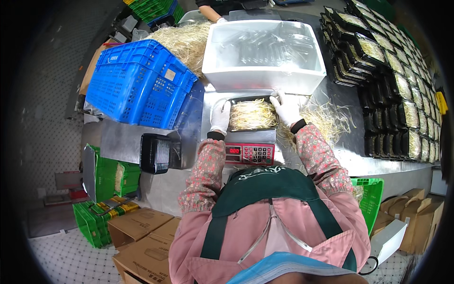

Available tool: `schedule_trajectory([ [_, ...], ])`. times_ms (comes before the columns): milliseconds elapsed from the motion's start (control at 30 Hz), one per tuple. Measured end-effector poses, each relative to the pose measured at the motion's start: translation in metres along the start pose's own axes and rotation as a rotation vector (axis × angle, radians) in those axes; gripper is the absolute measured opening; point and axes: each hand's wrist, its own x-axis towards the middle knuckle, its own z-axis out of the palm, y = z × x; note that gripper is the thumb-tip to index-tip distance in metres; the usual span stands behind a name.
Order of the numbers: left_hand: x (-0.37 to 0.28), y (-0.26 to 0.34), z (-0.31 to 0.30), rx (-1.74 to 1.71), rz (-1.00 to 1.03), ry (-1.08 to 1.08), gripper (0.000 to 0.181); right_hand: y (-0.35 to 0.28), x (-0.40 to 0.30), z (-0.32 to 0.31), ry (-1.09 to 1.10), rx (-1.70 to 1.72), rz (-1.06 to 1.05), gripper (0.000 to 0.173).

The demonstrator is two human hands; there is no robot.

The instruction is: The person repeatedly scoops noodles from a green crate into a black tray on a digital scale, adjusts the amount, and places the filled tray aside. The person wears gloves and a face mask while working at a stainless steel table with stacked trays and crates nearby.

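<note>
A black plastic tray of bean sprouts point(253, 114) lies over the metal plate of a red digital scale point(250, 153), whose display reads zero. My left hand point(220, 118), in a white glove, is at the tray's left side. My right hand point(286, 108), gloved too, has its fingers on the tray's upper right corner. Both hands hold the tray between them. Loose bean sprouts point(328, 120) lie on the metal table to the right, partly behind my right forearm. A clear lid cannot be made out on this tray.
A white foam box point(264, 76) with clear plastic lids stands beyond the scale, a blue crate point(138, 87) at left. Nested black trays point(155, 153) sit at the near left edge. Filled trays point(404, 85) are stacked at right. A co-worker's gloved hand point(221, 20) shows behind the box.
</note>
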Motion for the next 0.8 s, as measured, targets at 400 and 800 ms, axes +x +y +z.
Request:
schedule_trajectory([
  [400,0.012,-0.018,-0.001,-0.811,-0.424,-0.236,0.039,0.046,0.020,0.024,-0.158,0.737,0.285,0.015],
  [800,-0.081,0.026,-0.048,-1.061,-0.768,-0.377,0.016,0.027,-0.068,-0.026,-0.448,1.198,0.525,0.013],
])
